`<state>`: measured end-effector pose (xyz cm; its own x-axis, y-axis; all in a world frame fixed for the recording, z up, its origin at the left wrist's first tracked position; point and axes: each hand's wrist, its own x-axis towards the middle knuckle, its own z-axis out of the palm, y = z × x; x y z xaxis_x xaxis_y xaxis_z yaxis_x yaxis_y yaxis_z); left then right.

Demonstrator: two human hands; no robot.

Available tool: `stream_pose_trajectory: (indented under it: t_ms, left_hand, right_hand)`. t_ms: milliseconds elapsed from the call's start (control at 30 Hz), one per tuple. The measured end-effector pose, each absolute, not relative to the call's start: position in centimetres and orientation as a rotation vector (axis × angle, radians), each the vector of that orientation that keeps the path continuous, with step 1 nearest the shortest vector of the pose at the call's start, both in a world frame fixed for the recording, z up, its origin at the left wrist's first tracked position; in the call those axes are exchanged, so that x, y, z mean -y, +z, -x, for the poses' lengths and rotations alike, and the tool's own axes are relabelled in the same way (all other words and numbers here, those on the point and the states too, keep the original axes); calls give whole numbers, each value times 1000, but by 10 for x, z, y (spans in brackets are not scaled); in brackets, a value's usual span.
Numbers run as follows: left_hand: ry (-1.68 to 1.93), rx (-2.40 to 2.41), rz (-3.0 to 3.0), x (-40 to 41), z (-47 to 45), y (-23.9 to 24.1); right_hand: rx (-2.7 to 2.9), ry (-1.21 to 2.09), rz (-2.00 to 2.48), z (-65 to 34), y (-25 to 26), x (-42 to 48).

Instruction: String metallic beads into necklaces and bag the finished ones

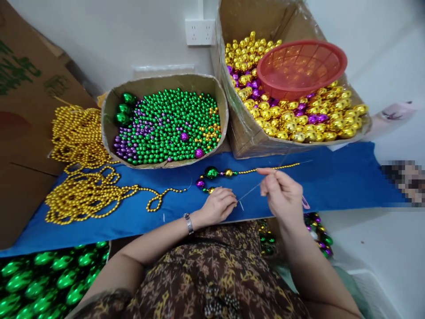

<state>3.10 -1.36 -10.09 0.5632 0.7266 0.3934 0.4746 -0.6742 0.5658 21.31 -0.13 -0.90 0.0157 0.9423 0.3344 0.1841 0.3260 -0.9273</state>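
A bead strand with green, purple and gold beads curves over the blue cloth, its upper part running into small gold beads toward the right. My left hand is closed over its lower end, hiding some beads. From these fingers a thin pale thread stretches up to my right hand. That hand pinches the thread between thumb and fingers, just below the line of small gold beads. Whether it also holds a needle is too small to tell.
Blue cloth covers the narrow table. Behind stand a box of small beads and a larger box of gold beads with a red basket on top. Gold bead strings lie left. Big green beads fill the lower left.
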Motion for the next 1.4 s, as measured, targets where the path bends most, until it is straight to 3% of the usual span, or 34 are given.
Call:
stream_pose_trajectory:
  t_ms: [233, 467, 833, 1400]
  left_hand:
    - [725, -1051, -2632, 28, -26, -96]
    - [493, -1238, -2791, 22, -13, -86]
    - [446, -1428, -2825, -6, 57, -105]
    - [332, -1375, -2841, 15, 99, -108]
  right_hand:
    - [1173, 915, 1001, -212, -16, -4]
    - [1074, 794, 974, -218, -2, -7]
    - [991, 668, 966, -230, 0, -12]
    - [946, 746, 989, -235, 2, -19]
